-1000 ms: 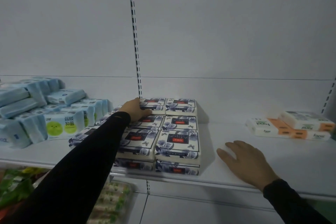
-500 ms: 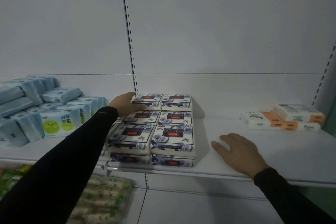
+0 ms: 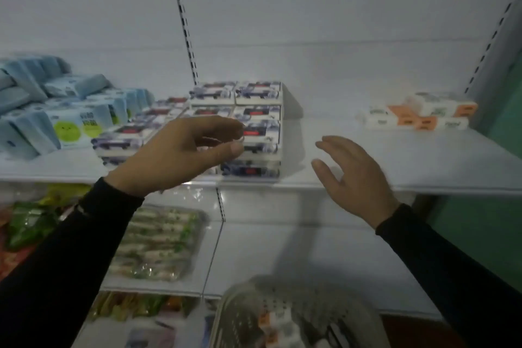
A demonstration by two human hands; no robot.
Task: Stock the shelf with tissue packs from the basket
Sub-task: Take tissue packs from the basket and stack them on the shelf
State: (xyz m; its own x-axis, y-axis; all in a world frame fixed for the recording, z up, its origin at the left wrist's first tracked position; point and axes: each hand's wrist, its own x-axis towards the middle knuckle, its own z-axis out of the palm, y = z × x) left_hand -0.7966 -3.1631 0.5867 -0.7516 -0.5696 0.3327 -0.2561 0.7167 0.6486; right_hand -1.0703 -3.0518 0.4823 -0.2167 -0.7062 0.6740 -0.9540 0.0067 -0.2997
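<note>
Blue-and-white floral tissue packs [image 3: 257,110] stand stacked in rows on the white shelf [image 3: 395,161]. My left hand [image 3: 183,152] hovers in front of that stack, off the packs, fingers loosely curled around nothing. My right hand [image 3: 353,175] floats above the shelf's front edge to the right of the stack, fingers spread and empty. A pale perforated basket [image 3: 254,308] sits at the bottom centre, holding white-and-orange tissue packs [image 3: 276,328]. The whole view is motion-blurred.
Light blue tissue packs [image 3: 56,110] fill the shelf's left end. White-and-orange packs [image 3: 418,114] lie at the far right. Below hangs a lower shelf with wrapped vegetables [image 3: 161,243] and green produce [image 3: 31,217]. A slotted upright [image 3: 183,20] runs up the back panel.
My left hand has pulled back off the rear floral packs toward me. My right hand has lifted off the shelf. The view has tilted down, bringing the basket into sight.
</note>
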